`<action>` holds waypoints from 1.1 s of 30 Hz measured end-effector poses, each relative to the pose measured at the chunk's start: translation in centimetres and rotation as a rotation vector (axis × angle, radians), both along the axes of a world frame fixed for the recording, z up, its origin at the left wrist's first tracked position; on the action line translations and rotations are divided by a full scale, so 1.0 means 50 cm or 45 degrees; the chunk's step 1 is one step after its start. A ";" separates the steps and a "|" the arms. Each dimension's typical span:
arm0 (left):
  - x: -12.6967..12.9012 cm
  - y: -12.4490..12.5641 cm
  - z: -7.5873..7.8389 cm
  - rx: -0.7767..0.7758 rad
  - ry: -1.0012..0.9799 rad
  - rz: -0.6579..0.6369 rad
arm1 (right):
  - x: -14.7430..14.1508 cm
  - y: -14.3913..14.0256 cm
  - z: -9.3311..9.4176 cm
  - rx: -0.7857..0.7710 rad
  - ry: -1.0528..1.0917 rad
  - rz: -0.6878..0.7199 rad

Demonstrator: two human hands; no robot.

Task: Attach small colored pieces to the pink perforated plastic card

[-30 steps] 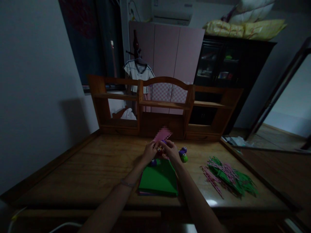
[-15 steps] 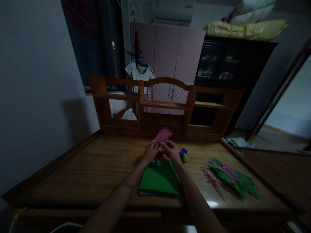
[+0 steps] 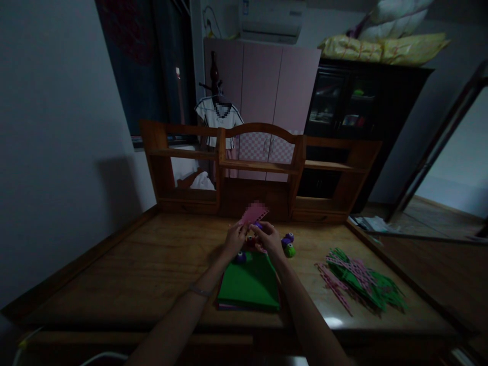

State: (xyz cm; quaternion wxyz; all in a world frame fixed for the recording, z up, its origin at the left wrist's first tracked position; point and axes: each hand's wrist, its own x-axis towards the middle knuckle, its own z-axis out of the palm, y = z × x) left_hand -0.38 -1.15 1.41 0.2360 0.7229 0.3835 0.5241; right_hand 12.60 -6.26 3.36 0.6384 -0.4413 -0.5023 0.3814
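Both hands meet mid-desk: left hand (image 3: 235, 237) and right hand (image 3: 269, 238) pinch a pink punched paper strip (image 3: 253, 214), tilted up toward twelve o'clock. Green paper stack (image 3: 249, 282) lies at six o'clock, small craft punches (image 3: 287, 244) just beside at three, cut strips pile (image 3: 360, 279) well apart at four.

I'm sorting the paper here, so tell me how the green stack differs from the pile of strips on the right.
The green stack is whole flat sheets, squared up in front of the hands; the strip pile is loose narrow cuttings, splayed. The stack shows green on top; the pile mixes green and pink. Both lie on the desk.
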 end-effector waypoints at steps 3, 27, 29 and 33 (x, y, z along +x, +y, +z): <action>0.001 0.000 0.002 0.038 0.016 -0.013 | 0.001 0.005 -0.004 0.042 -0.002 -0.009; 0.001 0.001 -0.002 0.021 0.076 -0.034 | -0.003 -0.001 0.001 0.040 -0.007 0.026; 0.002 0.003 -0.003 -0.001 0.078 -0.028 | -0.003 -0.001 0.002 0.024 -0.013 0.016; 0.003 0.009 -0.007 -0.018 0.088 0.005 | -0.002 0.000 0.002 0.018 -0.020 -0.012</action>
